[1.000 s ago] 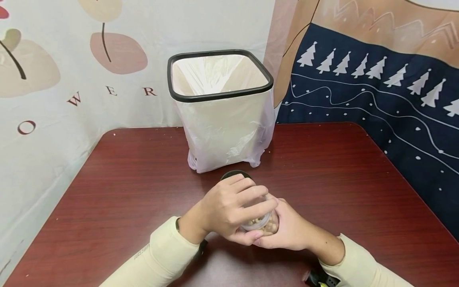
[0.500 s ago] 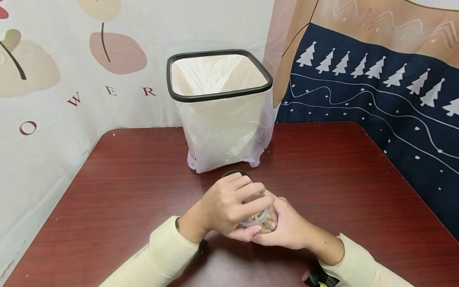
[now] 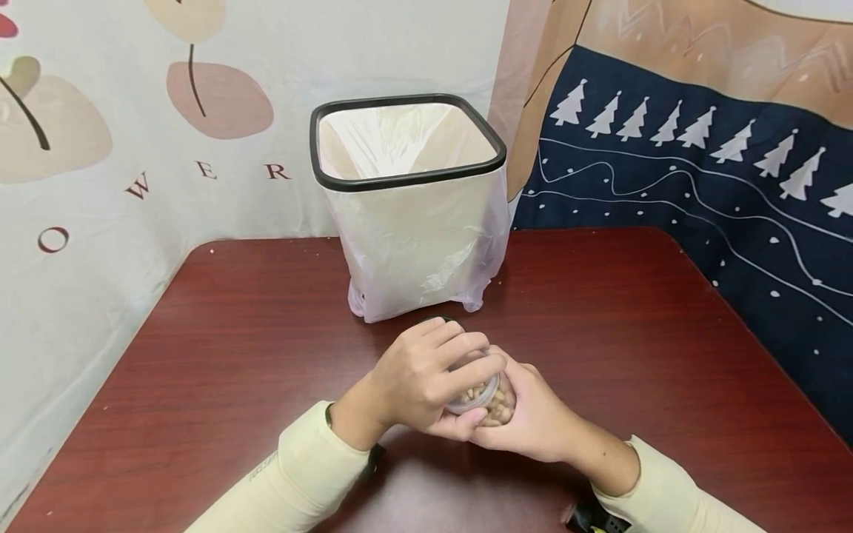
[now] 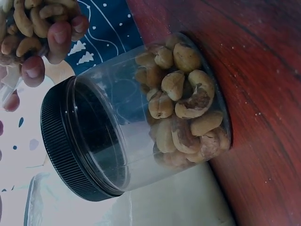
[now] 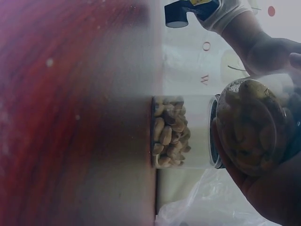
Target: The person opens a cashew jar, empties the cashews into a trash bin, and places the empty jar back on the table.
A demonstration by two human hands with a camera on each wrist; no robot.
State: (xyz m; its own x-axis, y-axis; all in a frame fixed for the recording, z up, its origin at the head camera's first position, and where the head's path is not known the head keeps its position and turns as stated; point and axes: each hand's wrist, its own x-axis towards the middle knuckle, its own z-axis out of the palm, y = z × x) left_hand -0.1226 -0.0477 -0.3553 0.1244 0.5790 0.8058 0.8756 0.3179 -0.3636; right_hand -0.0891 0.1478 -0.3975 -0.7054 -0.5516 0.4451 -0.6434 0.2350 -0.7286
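A clear jar of cashews [image 3: 500,407] is raised above the table between both hands, tilted. My right hand [image 3: 536,414] grips its side and base. Over its top curls my left hand [image 3: 423,377], the fingers and thumb around the clear rim; whether a separate lid is there I cannot tell. Behind the left hand stands a second clear jar [image 4: 127,70] with a ribbed black lid [image 4: 70,146], about half full of cashews. In the head view the left hand hides most of it.
A white bin [image 3: 413,237] with a black rim and a plastic liner stands at the back of the red-brown table [image 3: 233,355]. Patterned cloths hang behind. A dark strapped device [image 3: 596,516] is by the right sleeve.
Both hands and the held jar have shifted slightly up and left in the head view. My left hand now covers more of the standing jar's black lid. The grip looks much the same.
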